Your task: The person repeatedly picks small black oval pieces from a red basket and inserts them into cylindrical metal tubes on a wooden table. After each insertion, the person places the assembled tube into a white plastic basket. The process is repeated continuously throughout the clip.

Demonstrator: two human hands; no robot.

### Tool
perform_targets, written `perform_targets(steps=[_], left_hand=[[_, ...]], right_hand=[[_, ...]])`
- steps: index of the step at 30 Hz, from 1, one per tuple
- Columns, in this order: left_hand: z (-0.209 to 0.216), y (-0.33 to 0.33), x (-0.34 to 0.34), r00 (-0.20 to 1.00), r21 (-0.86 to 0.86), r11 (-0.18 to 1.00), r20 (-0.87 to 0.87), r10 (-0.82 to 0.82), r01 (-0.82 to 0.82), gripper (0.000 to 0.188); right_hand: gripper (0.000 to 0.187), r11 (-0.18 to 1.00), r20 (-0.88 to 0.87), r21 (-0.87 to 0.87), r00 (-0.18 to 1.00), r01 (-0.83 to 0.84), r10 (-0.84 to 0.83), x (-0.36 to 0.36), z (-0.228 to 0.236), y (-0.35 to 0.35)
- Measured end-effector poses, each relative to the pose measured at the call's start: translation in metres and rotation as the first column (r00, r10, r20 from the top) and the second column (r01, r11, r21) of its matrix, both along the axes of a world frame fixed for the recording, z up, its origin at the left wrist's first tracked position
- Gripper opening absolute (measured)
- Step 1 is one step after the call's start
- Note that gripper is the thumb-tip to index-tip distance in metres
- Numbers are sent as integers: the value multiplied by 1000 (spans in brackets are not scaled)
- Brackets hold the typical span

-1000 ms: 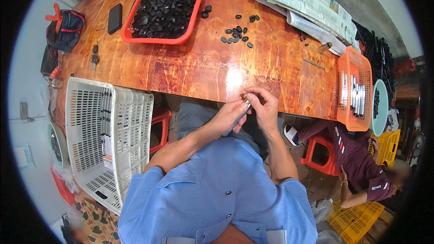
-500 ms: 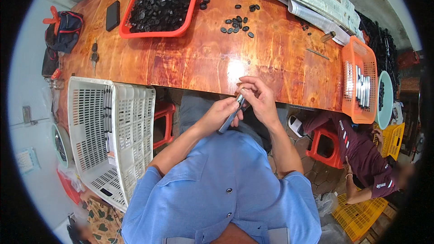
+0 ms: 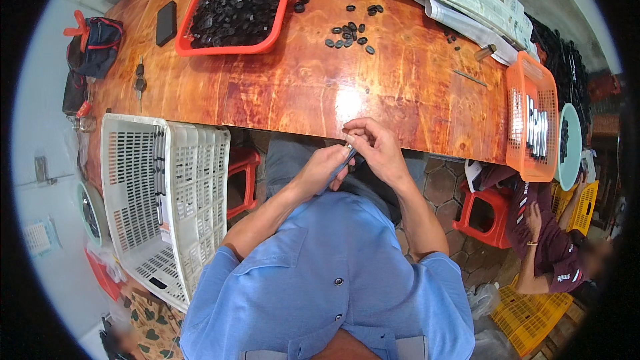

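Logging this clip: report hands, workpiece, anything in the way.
Left hand grips slim grey bar. Right hand at its far end, grip unclear. Black pieces on table, apart from both hands.

Blue short-sleeved shirt (image 3: 293, 287), apparently grey trousers (image 3: 285, 160).

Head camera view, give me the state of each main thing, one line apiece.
Left hand: closed around slim rod
Right hand: fingers curled at the rod's far end
Slim rod: held, slanted
Red basket: heaped with small black pieces
Loose black pieces: scattered on the table
Orange basket: holding silvery tubes
White crate: open, holding dark rods
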State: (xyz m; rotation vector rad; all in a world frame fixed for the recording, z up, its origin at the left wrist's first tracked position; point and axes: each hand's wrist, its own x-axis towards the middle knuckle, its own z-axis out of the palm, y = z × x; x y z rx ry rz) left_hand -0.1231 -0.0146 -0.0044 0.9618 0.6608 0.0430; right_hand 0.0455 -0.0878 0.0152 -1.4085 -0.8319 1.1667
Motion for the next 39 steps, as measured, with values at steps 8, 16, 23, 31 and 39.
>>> perform_targets(steps=[8,16,23,31,39], left_hand=[[21,4,1,991,419,900,-104,-81,117,34],[41,39,19,983,927,352,-71,-167,127,34],[18,76,44,969,981,-154,-149,-196,120,46],[11,81,50,982,932,-360,-116,-151,55,42],[9,75,49,992,970,-243,-29,-123,-2,42]], right_hand=[[24,998,36,67,999,5,-8,9,-10,-9],[26,994,-109,71,991,79,-71,32,19,0],[22,992,259,59,958,110,-122,54,-1,25],[21,991,516,78,846,112,-136,52,6,25],[18,934,675,358,686,18,-272,49,-8,18]])
